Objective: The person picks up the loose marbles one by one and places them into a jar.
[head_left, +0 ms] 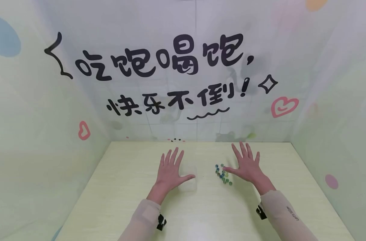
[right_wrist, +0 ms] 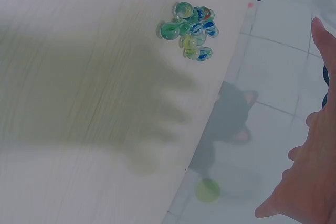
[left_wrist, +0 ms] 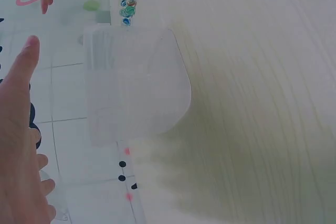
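My left hand (head_left: 170, 174) is held over the table with fingers spread and straight, overlapping a clear plastic container (head_left: 189, 183) in the head view. That container (left_wrist: 139, 85) shows whole in the left wrist view, frosted and see-through, apart from the hand. On the right, my right hand (head_left: 245, 165) hovers with its fingers fanned out, the thumb overlapping a cluster of glass marbles (head_left: 221, 174). These marbles (right_wrist: 190, 29), green, blue and yellowish, lie bunched on the table in the right wrist view. Neither hand holds anything.
The pale wood-grain table (head_left: 201, 211) ends at a back wall (head_left: 195, 129) printed with black lettering and hearts. Side walls (head_left: 337, 134) flank it left and right. Shadows of the hands fall on the tabletop.
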`<state>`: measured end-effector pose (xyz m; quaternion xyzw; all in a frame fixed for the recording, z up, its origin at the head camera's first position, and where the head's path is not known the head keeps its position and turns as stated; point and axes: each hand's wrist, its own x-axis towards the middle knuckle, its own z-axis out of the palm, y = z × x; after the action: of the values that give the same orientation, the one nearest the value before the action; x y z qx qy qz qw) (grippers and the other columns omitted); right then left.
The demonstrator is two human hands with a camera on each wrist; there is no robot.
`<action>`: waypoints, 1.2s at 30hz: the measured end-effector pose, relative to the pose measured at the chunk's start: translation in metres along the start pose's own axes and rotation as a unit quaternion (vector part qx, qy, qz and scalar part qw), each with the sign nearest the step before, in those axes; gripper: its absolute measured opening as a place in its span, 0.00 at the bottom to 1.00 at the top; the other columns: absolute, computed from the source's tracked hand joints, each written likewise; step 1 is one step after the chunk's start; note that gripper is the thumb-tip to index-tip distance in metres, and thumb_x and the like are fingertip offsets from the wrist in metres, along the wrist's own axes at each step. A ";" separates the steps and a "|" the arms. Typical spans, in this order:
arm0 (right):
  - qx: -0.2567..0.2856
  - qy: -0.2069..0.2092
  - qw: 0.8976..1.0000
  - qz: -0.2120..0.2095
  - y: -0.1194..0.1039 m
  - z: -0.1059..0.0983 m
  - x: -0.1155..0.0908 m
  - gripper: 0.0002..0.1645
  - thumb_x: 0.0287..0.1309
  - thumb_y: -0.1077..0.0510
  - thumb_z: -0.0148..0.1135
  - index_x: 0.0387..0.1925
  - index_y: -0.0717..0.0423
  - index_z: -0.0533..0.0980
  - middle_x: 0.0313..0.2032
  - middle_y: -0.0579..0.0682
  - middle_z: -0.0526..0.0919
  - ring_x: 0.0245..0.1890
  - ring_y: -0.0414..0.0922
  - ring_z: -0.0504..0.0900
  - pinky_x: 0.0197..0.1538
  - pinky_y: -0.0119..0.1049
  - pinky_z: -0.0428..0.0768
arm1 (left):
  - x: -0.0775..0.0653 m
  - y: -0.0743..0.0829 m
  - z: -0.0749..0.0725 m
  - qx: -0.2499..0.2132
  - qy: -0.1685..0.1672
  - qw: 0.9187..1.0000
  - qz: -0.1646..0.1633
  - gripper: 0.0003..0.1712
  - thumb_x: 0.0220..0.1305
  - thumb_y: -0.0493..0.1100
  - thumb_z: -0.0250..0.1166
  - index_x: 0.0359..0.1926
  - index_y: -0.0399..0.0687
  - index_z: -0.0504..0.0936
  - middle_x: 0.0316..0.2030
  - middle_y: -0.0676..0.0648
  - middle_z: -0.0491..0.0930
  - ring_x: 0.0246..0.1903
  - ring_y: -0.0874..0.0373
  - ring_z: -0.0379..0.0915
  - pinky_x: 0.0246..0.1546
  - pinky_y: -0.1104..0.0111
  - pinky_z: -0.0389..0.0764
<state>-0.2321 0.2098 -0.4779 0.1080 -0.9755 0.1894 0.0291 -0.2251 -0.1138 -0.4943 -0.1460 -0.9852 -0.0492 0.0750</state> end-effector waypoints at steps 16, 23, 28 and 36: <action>0.003 0.013 1.000 -0.001 0.007 0.004 -0.008 0.64 0.51 0.28 0.65 0.78 0.54 0.51 0.78 0.66 0.43 0.77 0.68 0.38 0.67 0.82 0.36 | -0.010 0.000 -0.001 -0.086 -0.012 0.996 0.009 0.59 0.53 0.79 0.60 0.76 0.50 0.59 0.76 0.46 0.59 0.75 0.48 0.56 0.78 0.53 0.56; 0.007 0.011 1.000 0.002 0.009 0.009 -0.011 0.64 0.51 0.28 0.64 0.78 0.54 0.51 0.78 0.66 0.43 0.77 0.68 0.39 0.67 0.82 0.37 | -0.016 -0.001 0.002 -0.145 -0.022 0.989 0.008 0.57 0.52 0.75 0.66 0.75 0.50 0.62 0.74 0.45 0.63 0.73 0.45 0.61 0.75 0.52 0.64; 0.009 0.016 1.000 0.001 0.009 0.012 -0.014 0.63 0.51 0.30 0.66 0.78 0.55 0.51 0.77 0.66 0.45 0.76 0.68 0.41 0.67 0.83 0.39 | -0.019 -0.003 0.006 -0.173 -0.027 0.985 0.000 0.55 0.52 0.72 0.69 0.74 0.52 0.64 0.73 0.46 0.64 0.72 0.44 0.62 0.67 0.49 0.73; 0.014 0.018 1.000 -0.001 0.009 0.017 -0.017 0.63 0.50 0.29 0.66 0.78 0.55 0.51 0.77 0.66 0.47 0.76 0.68 0.43 0.67 0.82 0.41 | -0.023 -0.005 0.014 -0.267 -0.017 0.963 -0.019 0.52 0.51 0.64 0.75 0.73 0.52 0.66 0.72 0.44 0.65 0.69 0.44 0.66 0.60 0.47 0.79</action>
<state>-0.2174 0.2150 -0.4981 0.1061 -0.9720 0.2044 0.0457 -0.2067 -0.1238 -0.5118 -0.1431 -0.9400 -0.3093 0.0154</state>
